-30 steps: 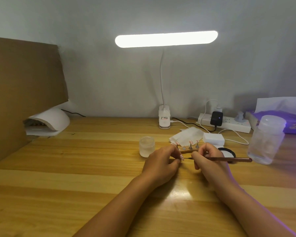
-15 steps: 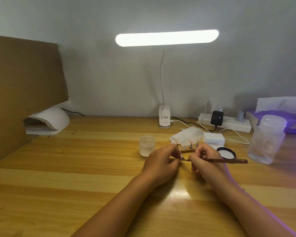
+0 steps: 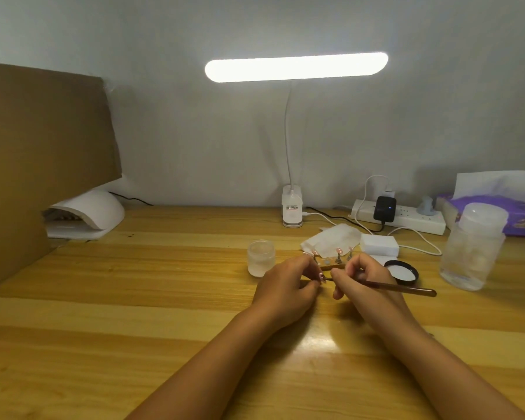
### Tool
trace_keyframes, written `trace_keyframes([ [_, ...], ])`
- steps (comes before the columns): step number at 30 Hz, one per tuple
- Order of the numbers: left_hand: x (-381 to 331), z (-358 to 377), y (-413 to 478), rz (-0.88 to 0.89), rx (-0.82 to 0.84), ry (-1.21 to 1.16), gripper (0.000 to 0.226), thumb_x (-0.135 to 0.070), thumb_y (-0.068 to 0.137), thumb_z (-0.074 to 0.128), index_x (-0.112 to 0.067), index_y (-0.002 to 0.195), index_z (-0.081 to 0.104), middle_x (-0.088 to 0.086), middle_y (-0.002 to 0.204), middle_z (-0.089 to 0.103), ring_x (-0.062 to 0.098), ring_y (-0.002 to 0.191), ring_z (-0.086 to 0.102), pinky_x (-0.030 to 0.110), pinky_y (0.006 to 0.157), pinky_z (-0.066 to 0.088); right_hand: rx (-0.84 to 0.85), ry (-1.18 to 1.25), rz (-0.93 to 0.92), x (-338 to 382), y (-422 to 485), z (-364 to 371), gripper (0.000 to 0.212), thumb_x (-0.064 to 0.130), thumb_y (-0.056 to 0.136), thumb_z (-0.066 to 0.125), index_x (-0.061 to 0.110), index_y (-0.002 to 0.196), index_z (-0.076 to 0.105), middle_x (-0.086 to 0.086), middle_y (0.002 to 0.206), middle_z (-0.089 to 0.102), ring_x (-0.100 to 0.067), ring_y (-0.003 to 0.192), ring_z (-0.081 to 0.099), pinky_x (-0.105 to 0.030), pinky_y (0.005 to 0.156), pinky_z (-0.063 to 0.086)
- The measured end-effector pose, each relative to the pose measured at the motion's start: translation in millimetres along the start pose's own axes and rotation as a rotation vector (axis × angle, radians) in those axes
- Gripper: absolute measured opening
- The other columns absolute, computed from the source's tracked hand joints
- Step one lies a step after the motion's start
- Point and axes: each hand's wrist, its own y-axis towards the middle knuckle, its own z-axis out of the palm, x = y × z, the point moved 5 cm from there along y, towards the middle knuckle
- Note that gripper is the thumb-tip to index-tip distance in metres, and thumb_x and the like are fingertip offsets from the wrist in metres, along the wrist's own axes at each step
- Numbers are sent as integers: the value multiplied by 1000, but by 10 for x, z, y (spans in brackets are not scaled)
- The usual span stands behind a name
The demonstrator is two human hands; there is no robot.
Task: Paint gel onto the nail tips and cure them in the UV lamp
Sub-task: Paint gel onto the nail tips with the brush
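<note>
**Brush meets nail tip between 2 hands at mid-surface**

The nail tip (image 3: 322, 277) is pinched at the fingertips of the left hand (image 3: 288, 283), just in front of the stand (image 3: 328, 267) and low over the wooden surface (image 3: 134, 298). The left hand lies back-up, fingers curled in toward the right, and its forearm comes in from the lower middle.

The right hand (image 3: 361, 278) grips the brush (image 3: 406, 288) like a pen, fingers curled round its front part, with the forearm entering from the lower right. The brush's long axis runs nearly level from left to right. Its bristle end points left at the nail tip and seems to touch it, though the contact is too small to confirm. The brown handle juts out to the right past the hand.

Several more nail tips (image 3: 339, 251) stand upright on the stand's pegs behind the hands. A frosted jar (image 3: 260, 258) sits just left of the stand and a black-rimmed lid (image 3: 402, 272) lies to its right. Behind them are white wipes (image 3: 331, 242) and a white block (image 3: 379, 244). A clear bottle (image 3: 473, 247) stands at far right.

The UV lamp (image 3: 85, 213) rests at the back left beside a cardboard panel (image 3: 43, 147), well apart from the hands. A lit desk lamp (image 3: 296, 66) and a power strip (image 3: 406, 221) are at the back.
</note>
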Motion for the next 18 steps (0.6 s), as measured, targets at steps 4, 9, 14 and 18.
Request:
trace_keyframes([
  [4,-2,4,-2,-1,-1,-1,14,-20,92,61,-34,91,57,-14,103,66,-5,72,50,13,64,35,-8,-2,21,-21,11,-9,10,15,85,63,10,80,56,-5,60,65,-1,48,56,-34,59,48],
  [9,-5,-4,5,-8,1,0,15,-21,93,61,-35,91,56,-13,105,66,-4,74,51,12,64,35,-61,75,-19,-3,19,-35,18,23,90,63,8,83,56,-2,61,68,0,51,58,-31,62,47],
  [14,-4,-7,0,-5,-1,20,15,-21,93,62,-34,93,55,-12,105,65,-7,71,50,9,62,33,3,22,-23,13,0,6,19,29,90,64,13,84,56,2,67,71,-1,61,65,-30,65,50],
  [18,-5,-4,0,-2,-6,11,13,-21,93,62,-33,92,57,-12,104,65,-3,79,53,13,66,38,-4,-12,-1,-10,9,-6,11,17,85,64,10,81,56,-5,62,67,-1,50,57,-30,57,47],
])
